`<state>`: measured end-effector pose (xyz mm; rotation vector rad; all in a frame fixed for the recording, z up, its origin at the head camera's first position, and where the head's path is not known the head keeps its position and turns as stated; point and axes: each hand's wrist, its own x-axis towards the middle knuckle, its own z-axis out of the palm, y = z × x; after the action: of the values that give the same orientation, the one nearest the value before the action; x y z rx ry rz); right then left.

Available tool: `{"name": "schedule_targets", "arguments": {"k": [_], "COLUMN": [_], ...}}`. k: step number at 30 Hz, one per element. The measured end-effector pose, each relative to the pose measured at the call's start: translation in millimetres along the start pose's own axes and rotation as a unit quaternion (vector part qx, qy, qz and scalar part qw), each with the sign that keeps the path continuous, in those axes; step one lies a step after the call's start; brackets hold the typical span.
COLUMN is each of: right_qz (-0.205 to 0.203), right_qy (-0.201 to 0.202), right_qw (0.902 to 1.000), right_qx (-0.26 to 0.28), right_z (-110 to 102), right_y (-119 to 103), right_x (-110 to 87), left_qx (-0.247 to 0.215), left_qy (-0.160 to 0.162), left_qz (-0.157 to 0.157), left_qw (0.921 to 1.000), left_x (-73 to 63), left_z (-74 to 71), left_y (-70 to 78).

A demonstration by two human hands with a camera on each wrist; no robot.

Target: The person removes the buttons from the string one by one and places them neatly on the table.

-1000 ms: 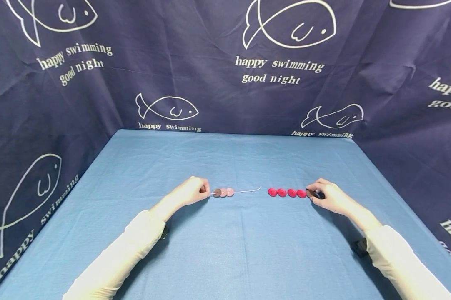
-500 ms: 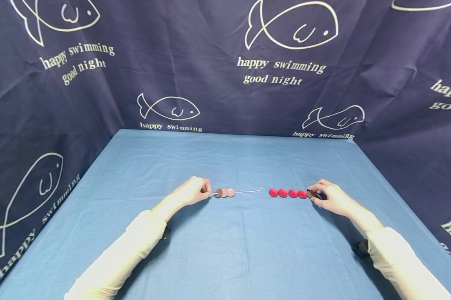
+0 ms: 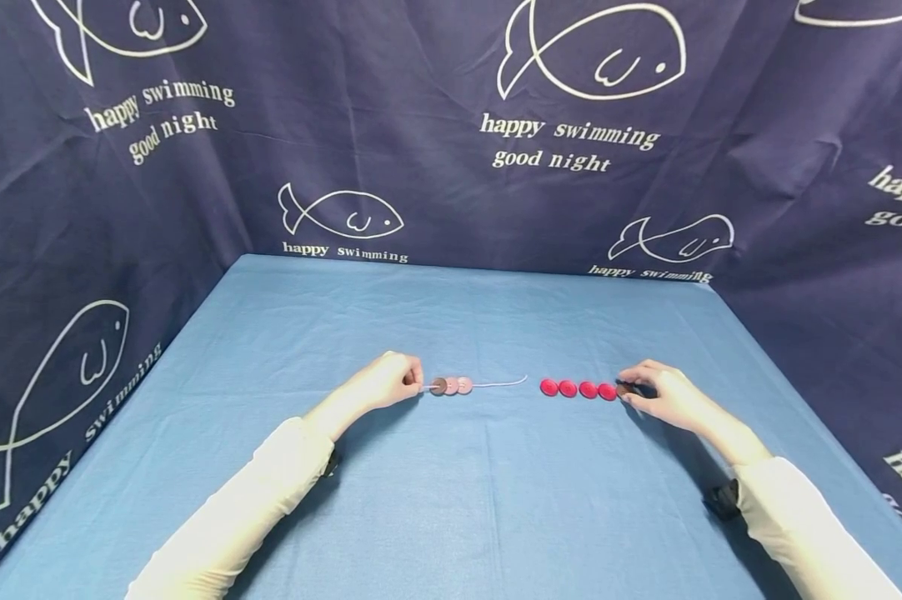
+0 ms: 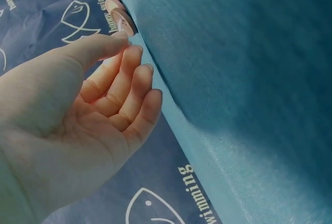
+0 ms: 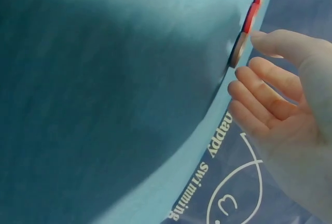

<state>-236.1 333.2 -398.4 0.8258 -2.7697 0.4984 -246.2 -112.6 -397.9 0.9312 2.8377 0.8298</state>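
My left hand (image 3: 386,381) pinches a pale string (image 3: 496,383) between thumb and finger, at the left end of a short row. Threaded on that string beside the fingertips are a brown button (image 3: 439,386) and two pink buttons (image 3: 464,384); the string's free end curves up to the right. Across a gap, several red buttons (image 3: 568,388) lie in a line on the cloth. At their right end my right hand (image 3: 668,393) grips a second brown button (image 5: 238,50) by its edges, thumb on the near side, the button partly covered by fingers in the head view.
A blue cloth (image 3: 451,500) covers the table. Dark blue curtains (image 3: 436,100) with white fish prints stand behind and at both sides. A dark wrist device (image 3: 723,500) sits under the right sleeve.
The whole scene shifts slightly in the head view as the camera turns. Both hands, the string and the buttons keep nearly the same places on the cloth.
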Motion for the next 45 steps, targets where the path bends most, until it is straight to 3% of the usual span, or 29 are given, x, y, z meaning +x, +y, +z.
{"name": "schedule_targets", "arguments": {"k": [18,45], "right_qz": [-0.001,-0.046], "right_qy": [-0.019,-0.034], "right_qw": [0.9997,0.9981], "right_qx": [0.014,0.022], "right_z": [-1.1,11.9], "right_y": [-10.2,-30.8], "right_x": [17.3,47.9], "left_qx": [0.022,0.014], "left_qy": [0.009,0.004], "left_qz": [0.015,0.002], "left_qw": [0.9996,0.9999], "left_x": [1.5,1.9], "left_z": [2.0,3.5], "left_y": [-1.6,-0.5]}}
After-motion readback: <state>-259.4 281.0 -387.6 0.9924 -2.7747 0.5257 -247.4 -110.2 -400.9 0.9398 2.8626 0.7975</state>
